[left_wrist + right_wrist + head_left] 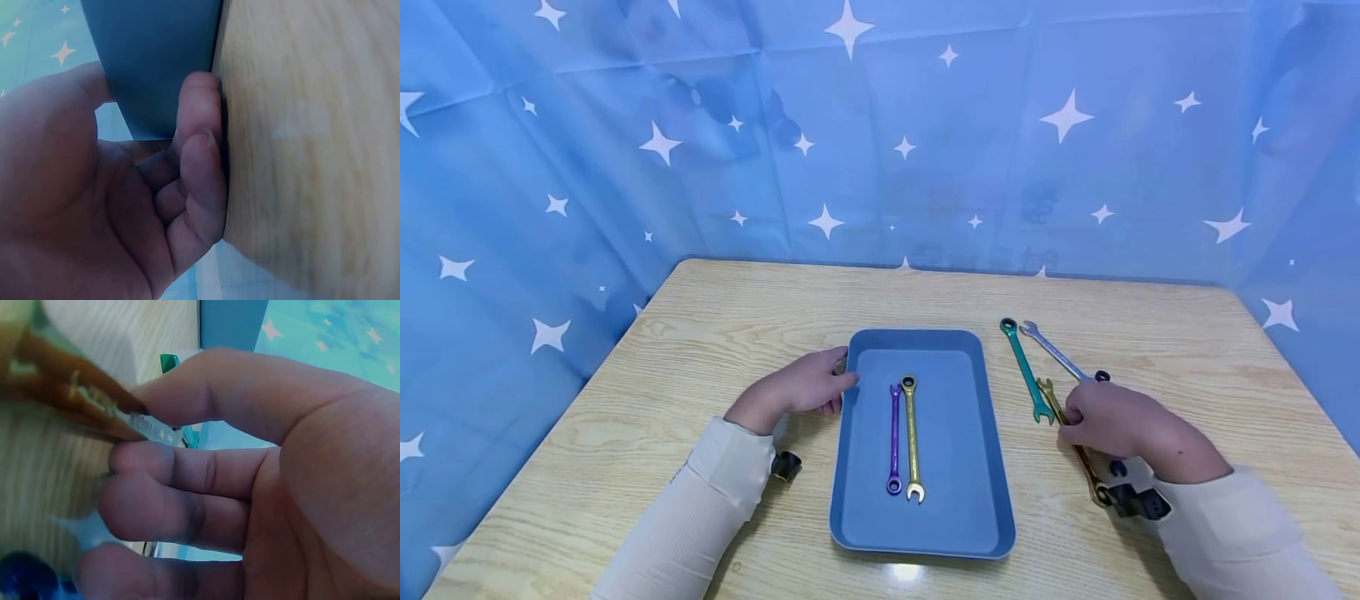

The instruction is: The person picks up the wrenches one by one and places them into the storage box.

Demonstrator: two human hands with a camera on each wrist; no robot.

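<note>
The wooden table (625, 458) stands before blue starry cloth (992, 108); 1 blue tray (951, 450) contains 2 wrenches (912, 437). Left hand (805, 383) pinches its rim; right hand (1116, 425) pinches 1 bronze wrench (1085, 463) beside it.

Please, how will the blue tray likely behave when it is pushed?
The blue tray will likely slide rather than tip, as its base is broad and its walls low. Its straight sides suggest that it is stiff. The purple wrench and gold wrench lie loose inside, so they may shift.
</note>
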